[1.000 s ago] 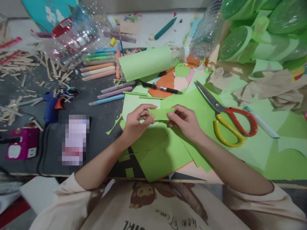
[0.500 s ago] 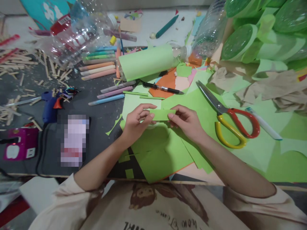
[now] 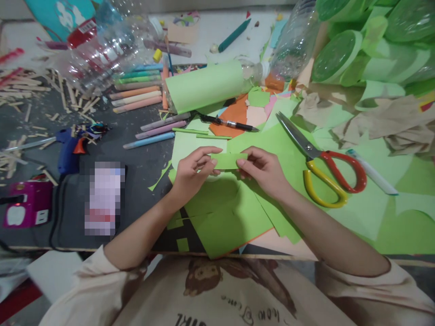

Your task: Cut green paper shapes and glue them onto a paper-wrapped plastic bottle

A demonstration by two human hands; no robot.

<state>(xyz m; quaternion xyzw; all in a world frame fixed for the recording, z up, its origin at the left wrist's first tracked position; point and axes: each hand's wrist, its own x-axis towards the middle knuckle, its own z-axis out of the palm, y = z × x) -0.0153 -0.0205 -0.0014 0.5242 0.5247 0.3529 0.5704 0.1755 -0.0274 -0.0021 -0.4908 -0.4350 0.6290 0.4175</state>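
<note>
A small strip of green paper is stretched between my two hands, above green paper sheets. My left hand pinches its left end between thumb and fingers. At the other end, my right hand grips it the same way. Two thin rolled green paper sticks lie just beyond my hands. Past them are a black pen and a plastic bottle wrapped in pale green paper, lying on its side. Scissors with red and yellow handles rest open to the right.
Markers lie in rows at the left, near a blue glue gun, a phone and a magenta box. Clear bottles and scattered wooden sticks are behind. Crumpled brown paper and green-wrapped bottles stand right.
The view has shifted very slightly. Both hands keep the same hold on the green paper strip, with no other visible movement.
</note>
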